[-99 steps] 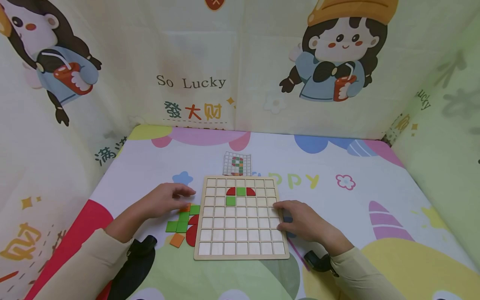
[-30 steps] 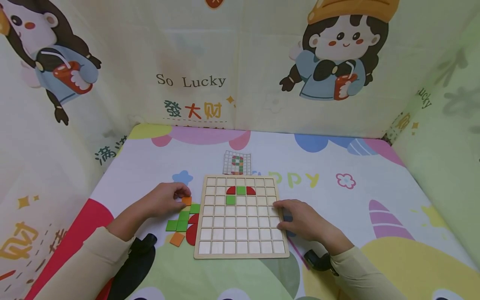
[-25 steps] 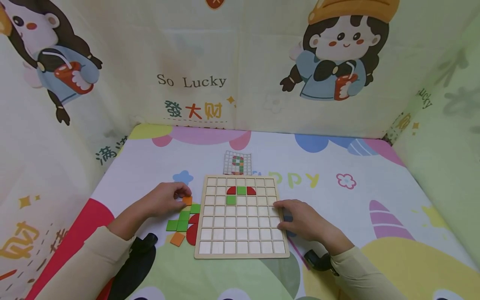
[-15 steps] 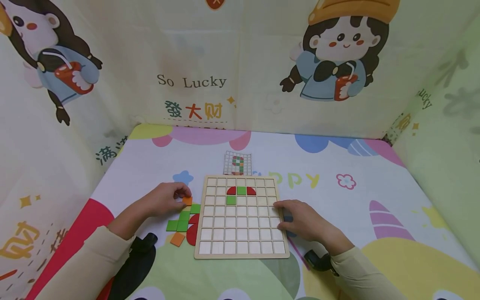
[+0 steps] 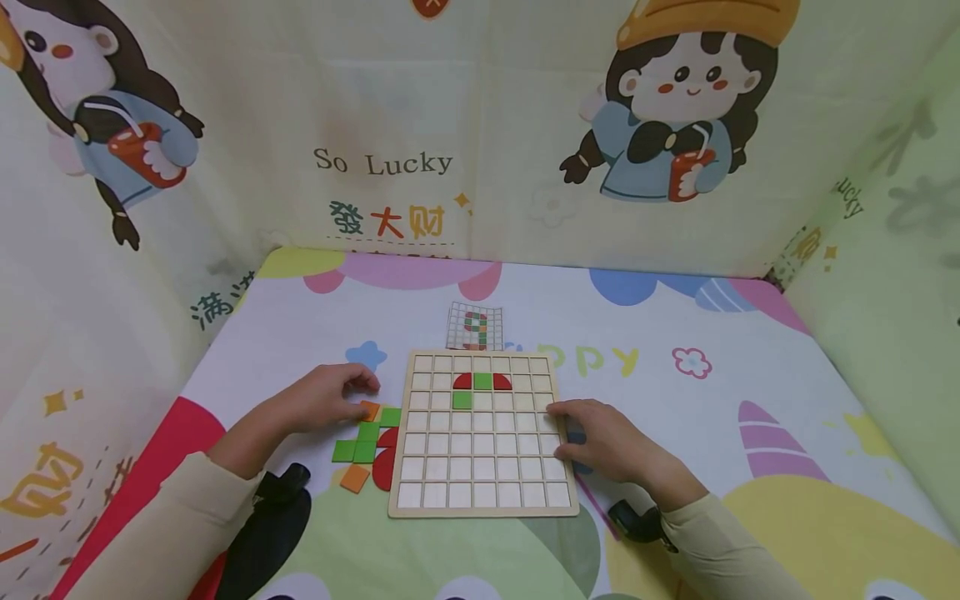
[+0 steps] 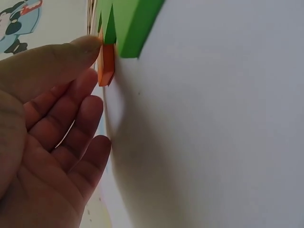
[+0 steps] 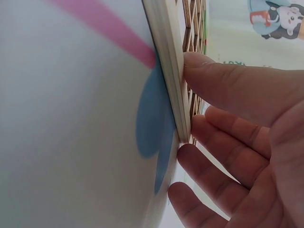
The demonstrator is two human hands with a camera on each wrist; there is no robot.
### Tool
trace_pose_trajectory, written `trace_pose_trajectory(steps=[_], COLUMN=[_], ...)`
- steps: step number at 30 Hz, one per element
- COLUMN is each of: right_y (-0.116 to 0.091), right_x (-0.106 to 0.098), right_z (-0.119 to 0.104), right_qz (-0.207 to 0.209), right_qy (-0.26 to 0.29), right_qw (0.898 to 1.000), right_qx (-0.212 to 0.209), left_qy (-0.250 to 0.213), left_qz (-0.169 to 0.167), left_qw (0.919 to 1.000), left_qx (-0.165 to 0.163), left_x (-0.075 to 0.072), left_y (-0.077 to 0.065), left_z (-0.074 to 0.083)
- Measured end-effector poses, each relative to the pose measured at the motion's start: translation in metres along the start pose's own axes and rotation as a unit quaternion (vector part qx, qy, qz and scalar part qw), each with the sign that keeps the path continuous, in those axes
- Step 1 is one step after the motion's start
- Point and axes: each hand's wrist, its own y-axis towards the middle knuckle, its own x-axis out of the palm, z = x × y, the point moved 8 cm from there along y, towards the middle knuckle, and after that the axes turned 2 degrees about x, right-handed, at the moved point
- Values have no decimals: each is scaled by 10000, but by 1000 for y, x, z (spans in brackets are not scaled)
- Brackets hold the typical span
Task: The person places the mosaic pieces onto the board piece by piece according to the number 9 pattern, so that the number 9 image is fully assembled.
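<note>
My left hand (image 5: 326, 398) is left of the wooden grid board (image 5: 483, 512). Its thumb touches an orange square tile (image 5: 369, 410), while the other fingers stand apart from the thumb. In the left wrist view the thumb tip meets the edge of that orange tile (image 6: 108, 64), beside green tiles (image 6: 133, 28). My right hand (image 5: 603, 442) rests at the board's right edge, thumb and fingertips on the frame, as the right wrist view of the board's side (image 7: 166, 61) shows. Several cells hold pieces: green squares (image 5: 462, 400) and red rounded pieces (image 5: 502, 382).
Left of the board lie loose green tiles (image 5: 363, 452), red pieces (image 5: 383, 469) and another orange tile (image 5: 355, 478). Behind the board is a small grid sheet (image 5: 476, 325) with a coloured figure like a 9. A patterned cloth (image 5: 720, 400) covers the table.
My left hand came in and pinched the orange tile, lifting its near side slightly. Now the fingers have parted from it, and the tile sits a little left and nearer, turned. The right hand is unmoved.
</note>
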Motion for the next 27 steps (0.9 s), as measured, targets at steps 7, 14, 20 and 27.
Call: trace_pose_trajectory(steps=[7, 14, 20, 27], right_y=[0, 1, 0, 1], right_x=[-1, -1, -1, 0], right_z=[-1, 0, 0, 0], right_qz=[11, 21, 29, 23], right_qy=[-40, -45, -26, -14], right_qw=[10000, 10000, 10000, 10000], right_qx=[-64, -70, -58, -38], left_qy=[14, 16, 34, 81], left_qz=[-123, -9, -19, 17], left_qw=[9999, 10000, 10000, 10000], left_qx=[-40, 37, 28, 50], left_x=[1, -1, -1, 0], left_y=[-1, 2, 2, 2], left_z=[-2, -4, -5, -4])
